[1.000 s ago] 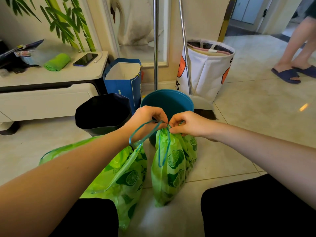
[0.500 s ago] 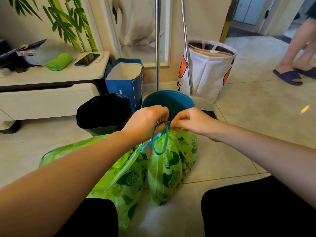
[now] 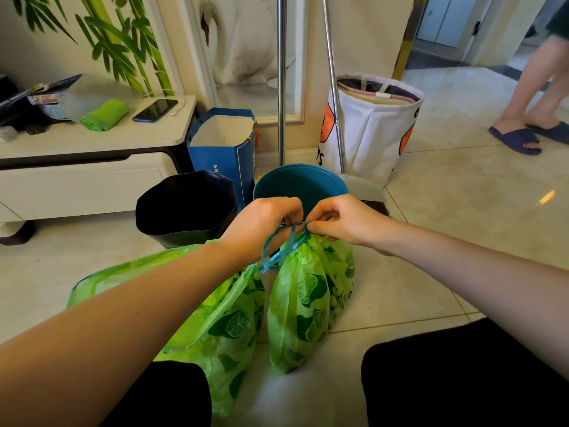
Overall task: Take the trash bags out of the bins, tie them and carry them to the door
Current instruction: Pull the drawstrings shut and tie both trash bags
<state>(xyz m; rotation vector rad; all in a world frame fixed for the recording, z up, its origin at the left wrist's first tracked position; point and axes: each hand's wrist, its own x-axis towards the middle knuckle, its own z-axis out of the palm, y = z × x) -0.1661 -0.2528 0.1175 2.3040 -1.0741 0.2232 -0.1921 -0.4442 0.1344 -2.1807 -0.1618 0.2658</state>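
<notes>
Two green lime-print trash bags lie on the tiled floor between my knees. The right trash bag (image 3: 304,306) stands gathered at its neck, where a blue drawstring (image 3: 278,245) loops out. My left hand (image 3: 264,223) grips the drawstring loop and my right hand (image 3: 341,218) pinches the string at the bag's neck. The left trash bag (image 3: 221,331) slumps beside it under my left forearm. Just behind my hands stand a teal bin (image 3: 300,181) and a black bin (image 3: 184,204).
A blue paper bag (image 3: 224,149) and a white laundry basket (image 3: 372,131) stand by the wall with two metal poles. A low white cabinet (image 3: 86,180) sits at left. Another person's legs in blue slippers (image 3: 517,140) stand at right near a doorway (image 3: 443,23).
My hands have drawn closer together over the right bag's neck and the drawstring loop has shrunk and pulled tighter. The other person's feet have shifted slightly.
</notes>
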